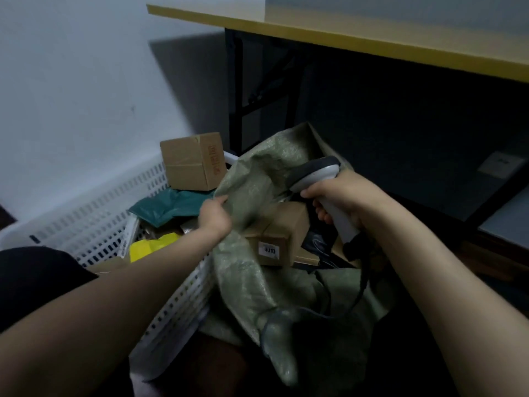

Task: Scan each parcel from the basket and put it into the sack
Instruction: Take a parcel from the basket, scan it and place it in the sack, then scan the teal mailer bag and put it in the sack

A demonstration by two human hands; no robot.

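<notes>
— Parcels first: where do they sit against the hands?

— I see a cardboard box [274, 239] with a small white label lying in the mouth of the sack [252, 282], between my left hand [213, 217] and right hand [340, 196], slightly below both. The rest are in the basket [94, 222] to the left: a second brown box [193, 160] on top, a teal bag [169, 207] under it, a yellow bag [148, 247] nearer me.

— Materials?

— The sack is green woven plastic, crumpled and slightly shiny. The basket is white plastic, its walls full of slots. The boxes are plain taped cardboard; the bags are soft and creased. Above stands a table [343, 38] with a yellow edge.

— And the hands?

— My left hand pinches the sack's rim, thumb on top, forearm stretched over the basket's corner. My right hand is wrapped around the handle of a grey scanner [317, 173], head pointing up and left, cable trailing down over the sack.
</notes>
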